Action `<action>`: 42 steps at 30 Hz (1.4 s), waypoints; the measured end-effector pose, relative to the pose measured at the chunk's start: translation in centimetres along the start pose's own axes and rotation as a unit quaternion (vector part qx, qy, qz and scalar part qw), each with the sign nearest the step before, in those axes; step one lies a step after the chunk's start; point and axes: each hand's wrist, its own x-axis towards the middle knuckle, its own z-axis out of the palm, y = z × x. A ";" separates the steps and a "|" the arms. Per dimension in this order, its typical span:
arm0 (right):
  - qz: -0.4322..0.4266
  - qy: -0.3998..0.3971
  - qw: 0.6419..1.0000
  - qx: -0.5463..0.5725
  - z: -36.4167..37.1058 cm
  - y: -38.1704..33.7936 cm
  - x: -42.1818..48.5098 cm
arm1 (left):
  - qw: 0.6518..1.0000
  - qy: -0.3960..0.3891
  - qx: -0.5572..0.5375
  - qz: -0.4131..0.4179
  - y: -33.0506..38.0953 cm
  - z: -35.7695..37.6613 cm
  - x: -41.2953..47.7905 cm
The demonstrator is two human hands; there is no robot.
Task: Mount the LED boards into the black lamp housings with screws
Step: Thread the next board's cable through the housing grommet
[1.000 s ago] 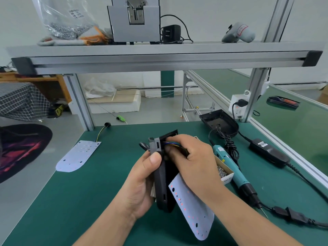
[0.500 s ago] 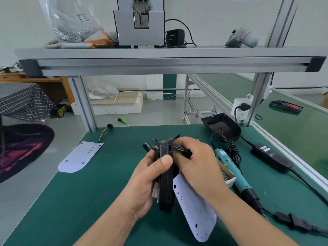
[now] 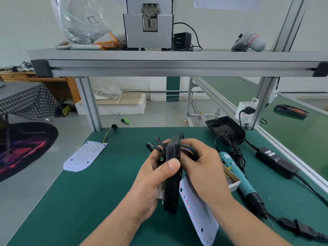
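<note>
The person held one black lamp housing on edge above the green mat, its narrow side turned up toward them. The left hand gripped that housing, the thumb laid across its near edge and the fingers wrapped behind it. The right hand was closed against the housing's right face, its fingers curled round a bundle of coloured wires near the top. Just below and to the right of the housing a white LED board hung at a slant under the right wrist, red dots showing on it. A loop of black cable stuck out at the housing's upper left.

Well to the left of the housing a second LED board lay flat on the mat. Behind it and to the right sat another housing, hollow side up. Just right of the held housing lay a small box of screws and a teal electric screwdriver, and farther right a black power adapter.
</note>
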 end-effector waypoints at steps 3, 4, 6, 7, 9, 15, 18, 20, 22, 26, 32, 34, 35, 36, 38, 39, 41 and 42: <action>-0.017 0.017 0.999 -0.028 0.1 0.0 -0.2 | 1.000 -0.015 -0.026 0.003 0.2 0.2 -0.1; -0.031 0.027 0.998 -0.047 0.1 0.0 -0.4 | 0.999 -0.019 -0.027 0.005 0.1 0.3 -0.1; -0.047 0.043 0.995 -0.082 0.1 0.0 -0.6 | 0.999 -0.029 -0.025 0.002 0.2 0.3 -0.1; -0.051 0.049 0.993 -0.093 0.1 0.0 -0.7 | 0.999 -0.031 -0.023 -0.001 0.1 0.4 -0.1; -0.057 0.052 0.992 -0.101 0.1 0.1 -0.6 | 1.000 -0.024 -0.017 -0.004 0.1 0.3 0.0; -0.046 0.016 0.997 -0.053 -0.4 -0.5 0.0 | 1.000 -0.003 0.018 0.004 0.4 0.0 0.2; -0.022 -0.033 0.999 -0.013 -0.8 -0.3 0.2 | 1.000 0.000 0.021 0.010 0.4 0.0 0.3; -0.006 -0.065 0.998 0.016 -1.2 -0.3 0.6 | 1.000 -0.002 0.025 0.014 0.4 0.0 0.4; 0.001 -0.079 0.997 0.025 -1.3 -0.2 0.7 | 0.999 -0.005 0.032 0.013 0.3 0.1 0.4; -0.008 -0.014 0.999 -0.035 -0.8 -0.1 0.5 | 1.000 0.009 0.012 0.003 0.0 0.0 0.2; -0.058 -0.020 0.994 -0.090 -0.9 0.0 0.0 | 1.000 -0.004 0.014 0.004 0.1 0.0 0.3; -0.059 -0.067 0.993 -0.081 -1.2 0.0 0.1 | 1.000 -0.007 0.015 0.000 0.3 -0.1 0.3; -0.048 -0.094 0.991 -0.080 -1.3 -0.1 0.3 | 1.000 -0.008 0.015 -0.003 0.4 -0.1 0.2; -0.038 -0.119 0.989 -0.086 -1.5 -0.1 0.6 | 1.000 -0.010 0.014 -0.006 0.5 -0.2 0.2; -0.024 -0.145 0.984 -0.097 -1.8 0.0 1.0 | 1.000 -0.019 0.011 -0.010 0.6 -0.2 0.3; -0.018 -0.148 0.985 -0.088 -2.0 0.0 1.1 | 0.999 -0.032 0.010 -0.010 0.6 -0.2 0.3; -0.011 -0.158 0.985 -0.074 -2.5 0.3 1.0 | 0.998 -0.054 0.011 -0.013 0.5 0.0 0.4; -0.007 -0.163 0.984 -0.071 -2.5 0.5 1.0 | 0.998 -0.060 0.014 -0.016 0.5 0.1 0.5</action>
